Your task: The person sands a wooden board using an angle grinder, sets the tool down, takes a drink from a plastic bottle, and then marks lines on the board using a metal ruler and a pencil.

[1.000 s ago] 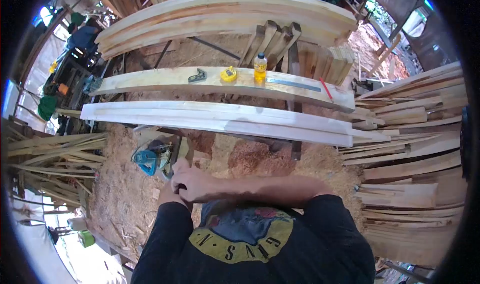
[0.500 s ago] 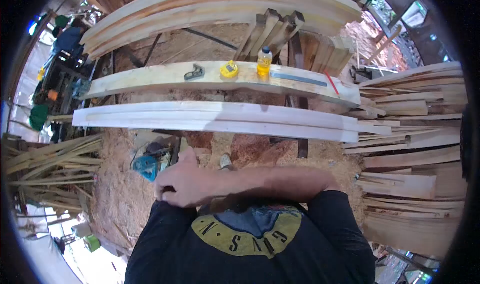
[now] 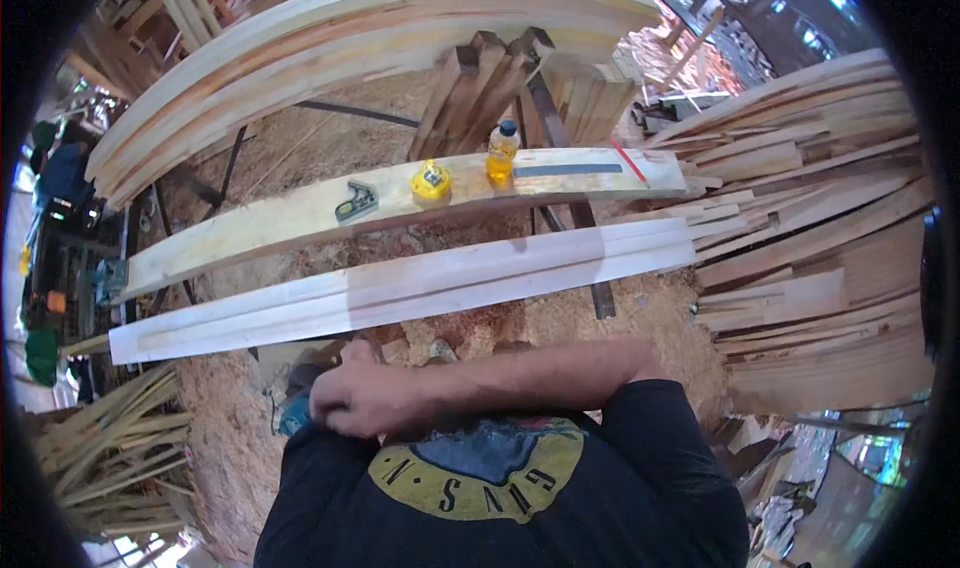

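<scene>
My right forearm lies across my chest, and my right hand (image 3: 362, 393) is at my left sleeve with its fingers curled; what they hold, if anything, is hidden. My left arm shows mainly as a dark sleeve (image 3: 315, 468). A bit of skin, perhaps part of my left hand (image 3: 362, 352), shows just beyond my right hand, its fingers unclear. Ahead lies a pale planed timber (image 3: 440, 286). On the curved board (image 3: 270, 213) behind it rest a metal square head (image 3: 356, 201), a yellow tape measure (image 3: 431, 181), a bottle of yellow liquid (image 3: 501, 155), a steel rule (image 3: 567, 170) and a red pencil (image 3: 630, 161).
Large curved planks (image 3: 330, 58) stand at the back beside upright wooden blocks (image 3: 470, 93). Stacked boards (image 3: 800, 298) fill the right side, and offcuts (image 3: 120, 448) pile up at left. Partly behind my arm sits a blue power tool (image 3: 290, 415). Sawdust covers the floor (image 3: 225, 408).
My view has turned, so the timbers now slant and the tools appear farther left. My right hand remains at my left sleeve, with the skin beyond it drawn closer.
</scene>
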{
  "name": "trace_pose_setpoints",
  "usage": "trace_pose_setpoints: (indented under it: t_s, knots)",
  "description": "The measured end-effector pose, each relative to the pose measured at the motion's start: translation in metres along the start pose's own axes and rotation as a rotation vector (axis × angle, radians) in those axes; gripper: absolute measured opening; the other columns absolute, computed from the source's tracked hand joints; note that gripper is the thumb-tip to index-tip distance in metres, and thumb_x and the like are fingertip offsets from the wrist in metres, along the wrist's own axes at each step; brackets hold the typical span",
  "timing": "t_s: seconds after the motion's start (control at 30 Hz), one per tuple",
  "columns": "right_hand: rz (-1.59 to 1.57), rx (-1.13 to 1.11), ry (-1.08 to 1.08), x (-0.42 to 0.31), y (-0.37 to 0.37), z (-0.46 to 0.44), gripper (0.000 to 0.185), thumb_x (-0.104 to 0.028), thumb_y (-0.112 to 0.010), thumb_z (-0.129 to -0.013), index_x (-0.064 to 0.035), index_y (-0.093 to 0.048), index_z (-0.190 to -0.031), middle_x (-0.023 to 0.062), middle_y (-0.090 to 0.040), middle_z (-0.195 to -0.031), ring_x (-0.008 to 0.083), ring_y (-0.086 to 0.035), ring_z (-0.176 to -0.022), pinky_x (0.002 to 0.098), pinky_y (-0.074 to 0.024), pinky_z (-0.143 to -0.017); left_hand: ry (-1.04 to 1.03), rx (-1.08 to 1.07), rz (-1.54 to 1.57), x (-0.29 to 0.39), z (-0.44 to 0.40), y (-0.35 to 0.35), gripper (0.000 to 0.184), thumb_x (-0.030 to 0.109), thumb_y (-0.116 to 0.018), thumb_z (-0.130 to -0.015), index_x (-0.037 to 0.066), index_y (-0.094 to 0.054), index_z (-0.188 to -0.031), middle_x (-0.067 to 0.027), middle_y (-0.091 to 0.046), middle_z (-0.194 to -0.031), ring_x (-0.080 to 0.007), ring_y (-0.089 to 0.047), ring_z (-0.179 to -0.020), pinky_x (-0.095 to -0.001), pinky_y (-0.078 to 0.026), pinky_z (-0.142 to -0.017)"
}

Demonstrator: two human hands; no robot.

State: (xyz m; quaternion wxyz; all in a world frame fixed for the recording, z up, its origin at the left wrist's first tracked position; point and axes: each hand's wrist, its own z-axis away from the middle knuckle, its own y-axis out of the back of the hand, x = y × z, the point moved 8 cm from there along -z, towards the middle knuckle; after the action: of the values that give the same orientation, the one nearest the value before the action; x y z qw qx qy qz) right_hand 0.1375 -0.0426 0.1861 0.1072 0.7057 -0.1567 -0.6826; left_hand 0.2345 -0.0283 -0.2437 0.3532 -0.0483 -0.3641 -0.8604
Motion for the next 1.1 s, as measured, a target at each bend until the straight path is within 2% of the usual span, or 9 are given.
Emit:
trace_pose_setpoints:
  t_s: [0.03, 0.2, 0.4, 0.47, 0.6, 0.67, 0.77, 0.93, 1.1]
  knots:
    - [-0.251, -0.044, -0.117, 0.019, 0.009, -0.005, 0.026, -0.03, -0.064, -0.084, -0.0132, -0.076, -0.101, 0.0143, -0.076, -0.1, 0.0356, -0.072, -0.099, 0.0498, -0.0526, -0.084, -0.007, -0.019, -0.007, -0.004, -0.004, -0.001, 0.05, 0.042, -0.063, -0.094, 0.011, -0.067, -0.133, -0.0182, -0.073, -0.091, -0.0368, -0.072, -0.082, -0.0465, -0.058, -0.076]
    - [-0.076, -0.032, -0.277, 0.122, 0.017, 0.01, 0.034, -0.028, -0.07, -0.084, -0.0023, -0.073, -0.106, 0.021, -0.074, -0.1, 0.0374, -0.072, -0.095, 0.0454, -0.0563, -0.087, -0.075, -0.128, -0.025, -0.034, -0.017, -0.021, 0.051, 0.042, -0.063, -0.093, 0.011, -0.066, -0.134, -0.0179, -0.073, -0.09, -0.0366, -0.072, -0.082, -0.0462, -0.058, -0.075]
    - [0.006, 1.119, -0.254, 0.223, 0.186, 0.116, 0.012, -0.008, -0.068, -0.09, -0.0004, -0.071, -0.099, 0.0148, -0.071, -0.09, 0.0224, -0.07, -0.085, 0.035, -0.057, -0.079, -0.378, -0.208, -0.008, -0.072, -0.037, -0.087, 0.051, 0.042, -0.063, -0.093, 0.012, -0.066, -0.134, -0.0176, -0.073, -0.088, -0.0364, -0.072, -0.081, -0.0459, -0.058, -0.075]
    - [0.229, 1.334, -0.291, 0.233, 0.236, 0.148, 0.019, -0.01, -0.072, -0.087, -0.0001, -0.068, -0.102, 0.0149, -0.069, -0.093, 0.0271, -0.07, -0.086, 0.0379, -0.0571, -0.08, -0.251, -0.184, 0.093, -0.073, -0.023, -0.1, 0.053, 0.043, -0.064, -0.094, 0.011, -0.063, -0.137, -0.0176, -0.073, -0.088, -0.0353, -0.072, -0.081, -0.0455, -0.058, -0.076]
    - [0.351, 1.312, -0.327, 0.261, 0.303, 0.141, 0.075, -0.029, -0.083, -0.078, 0.0038, -0.05, -0.137, 0.0281, -0.061, -0.127, 0.0432, -0.06, -0.12, 0.0499, -0.0478, -0.104, -0.039, 0.161, 0.574, -0.028, 0.05, -0.043, 0.055, 0.054, -0.061, -0.098, 0.006, -0.069, -0.124, -0.0183, -0.076, -0.098, -0.0335, -0.074, -0.094, -0.0415, -0.058, -0.087]
    - [0.437, 1.244, -0.32, 0.287, 0.32, 0.12, 0.098, -0.034, -0.089, -0.074, 0.0074, -0.039, -0.147, 0.0327, -0.053, -0.139, 0.0465, -0.052, -0.132, 0.0495, -0.0435, -0.112, -0.036, 0.221, 0.366, 0.073, 0.133, 0.061, 0.052, 0.05, -0.065, -0.097, 0.005, -0.07, -0.122, -0.018, -0.076, -0.103, -0.0325, -0.075, -0.098, -0.0403, -0.057, -0.089]
    - [0.403, 1.249, -0.282, 0.303, 0.334, 0.101, 0.097, -0.031, -0.089, -0.073, 0.004, -0.038, -0.148, 0.0306, -0.053, -0.141, 0.0459, -0.052, -0.132, 0.0511, -0.0443, -0.111, -0.078, 0.208, 0.46, 0.104, 0.137, 0.089, 0.045, 0.043, -0.069, -0.096, 0.005, -0.072, -0.12, -0.0175, -0.077, -0.104, -0.03, -0.075, -0.097, -0.0393, -0.058, -0.087]
    - [0.329, 1.264, -0.407, 0.318, 0.344, 0.095, 0.076, -0.025, -0.085, -0.075, -0.0038, -0.05, -0.139, 0.024, -0.064, -0.128, 0.0453, -0.061, -0.12, 0.053, -0.0494, -0.103, -0.457, 0.521, 0.572, 0.19, 0.176, 0.179, 0.026, 0.027, -0.07, -0.097, 0.004, -0.075, -0.109, -0.0143, -0.076, -0.097, -0.0257, -0.074, -0.089, -0.0366, -0.058, -0.082]
    - [0.464, 1.221, -0.088, 0.223, 0.321, 0.103, 0.064, -0.024, -0.083, -0.078, -0.0049, -0.054, -0.131, 0.0234, -0.067, -0.114, 0.0461, -0.066, -0.106, 0.0518, -0.0542, -0.091, -0.759, 0.78, 0.501, 0.26, 0.232, 0.266, 0.014, 0.012, -0.07, -0.096, 0.004, -0.076, -0.105, -0.0139, -0.074, -0.101, -0.028, -0.072, -0.096, -0.0382, -0.056, -0.087]
